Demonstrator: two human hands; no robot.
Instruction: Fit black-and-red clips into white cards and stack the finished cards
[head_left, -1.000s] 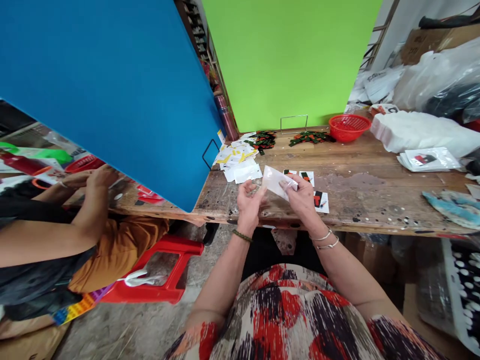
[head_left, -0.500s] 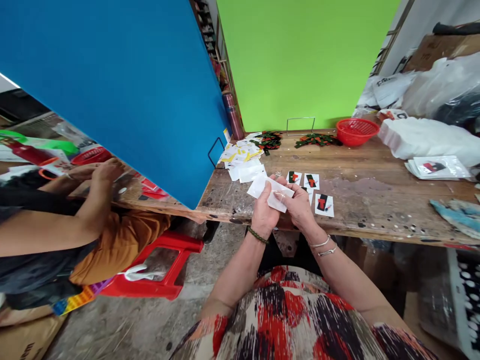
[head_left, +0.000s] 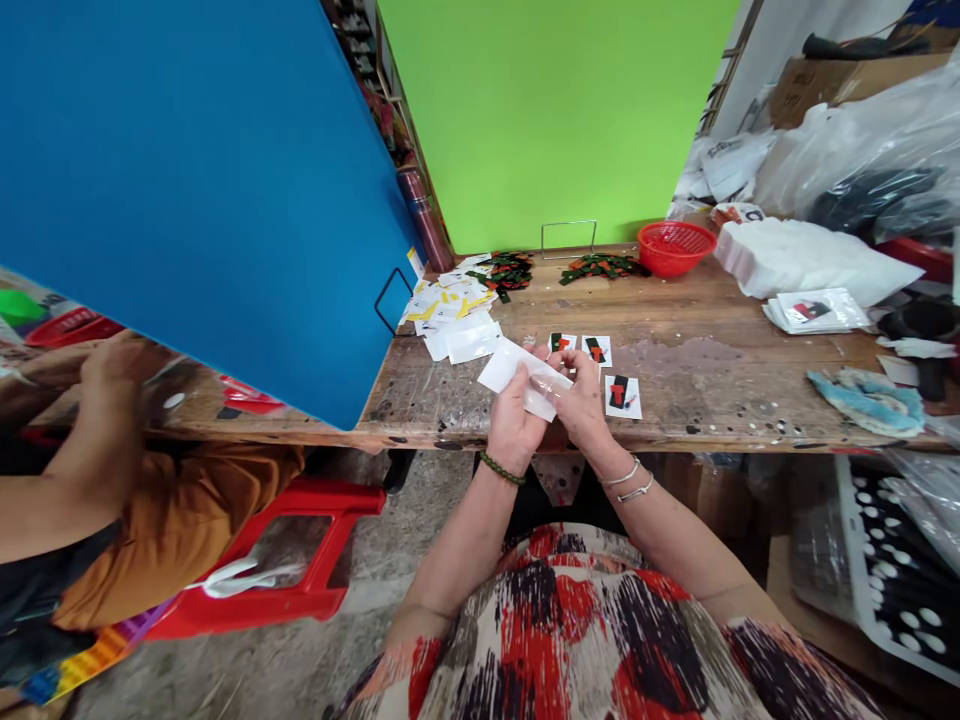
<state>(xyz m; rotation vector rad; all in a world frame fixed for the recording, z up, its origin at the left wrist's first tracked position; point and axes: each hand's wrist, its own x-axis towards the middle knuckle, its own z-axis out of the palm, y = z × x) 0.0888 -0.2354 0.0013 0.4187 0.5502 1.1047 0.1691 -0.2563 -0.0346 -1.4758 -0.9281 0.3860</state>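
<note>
My left hand [head_left: 516, 418] pinches a small white plastic bag [head_left: 501, 367] between thumb and fingers, just above the table's front edge. At the bag's right end, which looks clear and shiny, the fingers of my right hand [head_left: 583, 405] are closed on it. Whether anything lies inside the bag I cannot tell. Just beyond and beside my right hand lie several white cards [head_left: 632, 398] with dark and red pieces on them; my fingers partly cover some. Left of the bag is a stack of blank white bags [head_left: 472, 338].
Printed white and yellow cards [head_left: 450, 300] lie near a metal flask [head_left: 426, 220]. Two piles of dark green and red pieces [head_left: 600, 268] stand before the green panel [head_left: 555, 120]. A red basket [head_left: 675, 250] is at back right. Behind the blue panel [head_left: 210, 200], another person's hands [head_left: 112, 360] show.
The view has swung right, so everything sits further left. My right fingers have lifted and shifted at the bag's right end; my left hand keeps its hold.
</note>
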